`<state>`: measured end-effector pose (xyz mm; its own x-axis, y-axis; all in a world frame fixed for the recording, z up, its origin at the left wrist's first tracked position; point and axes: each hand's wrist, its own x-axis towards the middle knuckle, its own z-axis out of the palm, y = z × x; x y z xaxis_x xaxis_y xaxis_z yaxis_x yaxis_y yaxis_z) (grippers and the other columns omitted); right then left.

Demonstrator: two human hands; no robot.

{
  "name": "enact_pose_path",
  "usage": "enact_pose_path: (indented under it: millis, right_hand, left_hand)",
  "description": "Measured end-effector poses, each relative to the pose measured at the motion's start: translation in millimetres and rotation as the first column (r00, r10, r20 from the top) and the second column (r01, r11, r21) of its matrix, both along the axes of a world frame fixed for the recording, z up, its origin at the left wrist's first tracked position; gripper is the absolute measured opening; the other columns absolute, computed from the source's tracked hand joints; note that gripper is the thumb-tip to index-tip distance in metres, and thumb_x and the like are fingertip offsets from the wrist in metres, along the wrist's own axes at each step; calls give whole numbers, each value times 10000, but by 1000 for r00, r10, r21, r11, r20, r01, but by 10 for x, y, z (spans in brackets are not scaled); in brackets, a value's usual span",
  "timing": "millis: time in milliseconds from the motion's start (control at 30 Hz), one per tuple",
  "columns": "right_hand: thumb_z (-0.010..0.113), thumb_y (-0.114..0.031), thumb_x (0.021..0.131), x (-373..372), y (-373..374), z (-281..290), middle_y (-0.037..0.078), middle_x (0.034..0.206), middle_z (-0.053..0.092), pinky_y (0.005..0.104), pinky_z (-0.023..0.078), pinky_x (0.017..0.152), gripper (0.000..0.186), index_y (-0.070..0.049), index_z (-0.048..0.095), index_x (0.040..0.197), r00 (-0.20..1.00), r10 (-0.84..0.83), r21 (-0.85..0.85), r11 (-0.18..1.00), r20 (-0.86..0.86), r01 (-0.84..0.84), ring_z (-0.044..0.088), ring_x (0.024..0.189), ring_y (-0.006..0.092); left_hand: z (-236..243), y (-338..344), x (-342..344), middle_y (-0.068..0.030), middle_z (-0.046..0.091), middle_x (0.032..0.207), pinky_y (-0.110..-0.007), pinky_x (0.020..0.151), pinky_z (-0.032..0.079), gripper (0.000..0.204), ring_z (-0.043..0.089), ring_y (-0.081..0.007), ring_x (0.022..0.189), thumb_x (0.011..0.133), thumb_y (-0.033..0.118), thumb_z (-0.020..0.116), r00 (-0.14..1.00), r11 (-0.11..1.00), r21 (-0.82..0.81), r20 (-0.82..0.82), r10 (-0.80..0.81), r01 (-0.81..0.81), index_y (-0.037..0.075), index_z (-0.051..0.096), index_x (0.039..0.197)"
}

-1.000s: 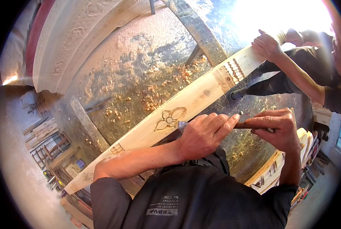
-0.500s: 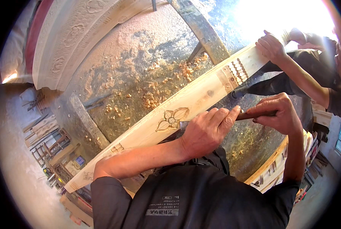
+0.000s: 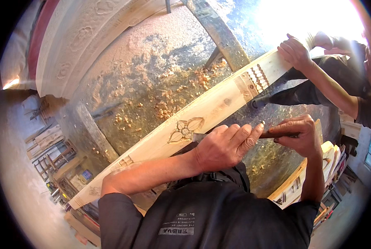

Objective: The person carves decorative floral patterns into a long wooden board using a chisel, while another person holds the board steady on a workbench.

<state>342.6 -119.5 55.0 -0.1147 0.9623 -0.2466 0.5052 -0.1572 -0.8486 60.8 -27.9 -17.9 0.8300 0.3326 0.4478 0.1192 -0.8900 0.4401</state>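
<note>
A long pale wooden beam [image 3: 218, 106] runs slantwise from lower left to upper right, with a four-petalled flower carving [image 3: 185, 129] near its middle. My left hand [image 3: 225, 145] is wrapped round the front part of a wood chisel, whose flat metal blade [image 3: 198, 136] points at the flower's right side. Farther back, my right hand [image 3: 295, 132] grips the chisel's dark handle [image 3: 272, 134] between thumb and fingers. Most of the blade and ferrule is hidden inside my left hand. Whether the blade's tip touches the wood is hard to see.
Another person's hand [image 3: 294, 52] rests on the beam's far right end. Wood shavings [image 3: 167, 108] litter the floor beyond it, near a wooden trestle [image 3: 218, 33]. A large carved panel [image 3: 75, 41] stands at upper left. Several carving tools sit in a rack [image 3: 291, 189] at lower right.
My right hand has dropped slightly and shifted toward me, lowering the chisel's handle. My left hand has slid slightly down and left, showing more of the blade beside the flower.
</note>
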Motion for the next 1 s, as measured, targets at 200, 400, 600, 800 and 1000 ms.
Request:
enact_pose_path:
  millis: [200,400,600,800,1000]
  right_hand:
    - [880,29,766,-68,-12,78,123,864,828,317,595,657,371,-48,899,1129,999,-26,-49,998,44,29,806,746,190]
    - [884,25,774,-69,41,141,120,915,855,307,618,683,362,-49,898,1129,998,-60,-113,992,17,62,824,766,184]
    - [874,33,774,29,194,74,138,920,861,303,626,699,363,-38,896,1130,1000,2,-78,997,12,-1,823,765,173]
    - [857,40,779,113,374,87,138,893,854,292,613,675,363,-32,894,1134,1000,7,-183,983,-16,-10,806,736,154]
    - [861,31,784,138,408,73,125,855,840,281,589,639,382,-35,892,1158,998,65,-162,985,2,-64,774,687,133]
  left_hand:
    - [-24,1,1,-62,687,1165,-303,644,542,670,648,-159,848,883,137,721,999,996,-83,14,-36,37,-24,657,1530]
    - [-46,30,15,-68,694,1164,-326,686,588,664,673,-180,874,884,121,720,999,989,-140,28,-45,48,-20,658,1530]
    - [-27,44,19,-87,700,1192,-354,726,617,661,693,-213,924,889,103,716,1000,988,-157,18,-4,7,-22,655,1535]
    - [-40,45,40,-103,698,1222,-359,727,620,682,694,-226,938,885,85,711,999,991,-132,-4,35,-36,-20,643,1555]
    - [-57,81,25,-102,699,1236,-350,693,613,703,692,-217,917,875,98,705,1000,994,-105,13,21,-20,-17,638,1565]
